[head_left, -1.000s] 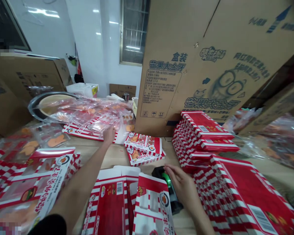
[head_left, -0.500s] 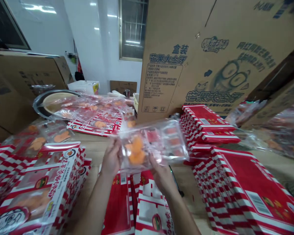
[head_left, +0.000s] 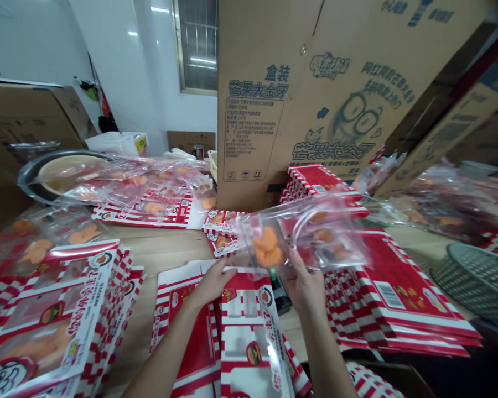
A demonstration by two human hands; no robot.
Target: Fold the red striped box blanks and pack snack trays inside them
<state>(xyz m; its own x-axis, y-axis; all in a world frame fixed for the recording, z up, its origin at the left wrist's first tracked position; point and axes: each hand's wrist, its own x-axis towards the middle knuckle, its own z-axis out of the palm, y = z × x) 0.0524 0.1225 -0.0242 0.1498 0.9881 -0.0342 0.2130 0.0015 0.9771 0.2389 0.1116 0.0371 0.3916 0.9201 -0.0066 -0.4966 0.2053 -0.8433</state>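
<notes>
My right hand (head_left: 307,284) grips the lower edge of a clear plastic tray pack (head_left: 269,249), tilted above the worktable. Orange food-shaped pieces sit in its left part; the rest is blurred by glare. My left hand (head_left: 216,282) has let the pack go and pinches the top end of a red-and-white box (head_left: 249,331) with a burger print and window cut-outs. Its fingertips are partly hidden at the box edge. Under my left forearm lies another flat red box (head_left: 186,326). A dark device (head_left: 280,293) shows beneath the pack.
Filled boxes (head_left: 58,315) are stacked at the left, and red boxes (head_left: 398,293) at the right. Clear packs (head_left: 149,177) are heaped at the back left beside a round basin (head_left: 29,177). A big carton (head_left: 253,138) stands behind; a green basket (head_left: 477,276) is at right.
The clear pack has moved right, now in my right hand alone. My left hand has left it and come down to the box. The view has turned right.
</notes>
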